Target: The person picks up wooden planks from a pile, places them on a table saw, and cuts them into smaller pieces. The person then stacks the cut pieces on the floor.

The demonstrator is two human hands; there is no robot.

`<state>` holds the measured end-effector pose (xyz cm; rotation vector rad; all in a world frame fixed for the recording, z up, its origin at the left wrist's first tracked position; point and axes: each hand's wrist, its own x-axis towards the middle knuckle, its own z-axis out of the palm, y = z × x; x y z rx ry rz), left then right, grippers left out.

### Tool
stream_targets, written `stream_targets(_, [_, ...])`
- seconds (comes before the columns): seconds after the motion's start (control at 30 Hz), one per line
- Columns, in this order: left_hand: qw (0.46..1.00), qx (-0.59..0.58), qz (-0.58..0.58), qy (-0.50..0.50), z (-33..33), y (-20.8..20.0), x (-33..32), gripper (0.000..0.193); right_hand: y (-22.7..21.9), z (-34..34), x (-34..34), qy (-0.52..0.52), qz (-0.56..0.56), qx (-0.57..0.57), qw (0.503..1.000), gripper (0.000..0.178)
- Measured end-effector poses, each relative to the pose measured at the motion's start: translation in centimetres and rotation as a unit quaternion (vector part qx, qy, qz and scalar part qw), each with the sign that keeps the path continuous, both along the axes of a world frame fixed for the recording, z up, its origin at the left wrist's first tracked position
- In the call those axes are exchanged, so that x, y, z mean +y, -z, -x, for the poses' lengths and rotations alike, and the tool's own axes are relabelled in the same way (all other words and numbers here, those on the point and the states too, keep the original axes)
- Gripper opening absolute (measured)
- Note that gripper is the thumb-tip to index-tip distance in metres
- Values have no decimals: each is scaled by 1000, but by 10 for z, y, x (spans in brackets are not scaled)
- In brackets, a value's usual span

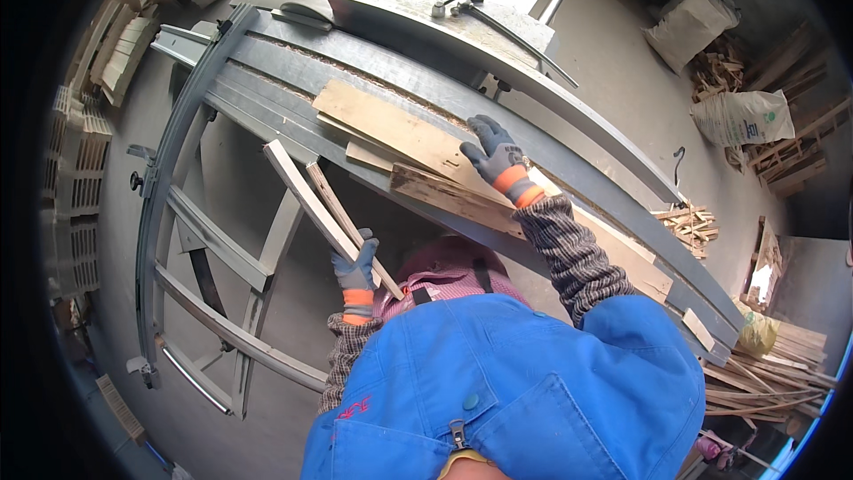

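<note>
My left hand (357,272), in a grey glove with an orange cuff, grips two thin wooden strips (313,198) that slant up to the left over the metal frame. My right hand (494,156), gloved the same way, presses flat on a wide wooden board (391,128) lying along the steel saw table (293,67). A second, darker plank (449,198) lies just below that hand, at the table's near edge. My blue overalls fill the lower middle of the view.
A grey metal sliding frame (178,213) curves down the left side. A metal guard with handles (462,22) stands behind the board. Stacked wood (120,49) lies at far left, white sacks (742,116) and offcut piles (764,373) at right.
</note>
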<state>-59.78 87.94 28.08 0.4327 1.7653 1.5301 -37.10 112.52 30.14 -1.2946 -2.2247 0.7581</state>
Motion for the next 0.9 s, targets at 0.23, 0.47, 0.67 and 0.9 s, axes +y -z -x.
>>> stream_targets(0.23, [988, -18, 92, -123, -36, -6, 44, 39, 73, 13, 149, -3, 17, -246, 969, 69])
stream_targets(0.47, [986, 2, 124, -107, -50, 15, 74, 36, 83, -15, 137, -89, 12, -69, 994, 30])
stream_targets(0.67, [975, 172, 137, 33, -64, -6, 126, 34, 78, -31, 148, -22, 51, 29, 998, 36])
stream_targets(0.9, [977, 67, 199, 23, -88, -42, 173, 41, 88, -25, 160, -48, 112, -41, 992, 49])
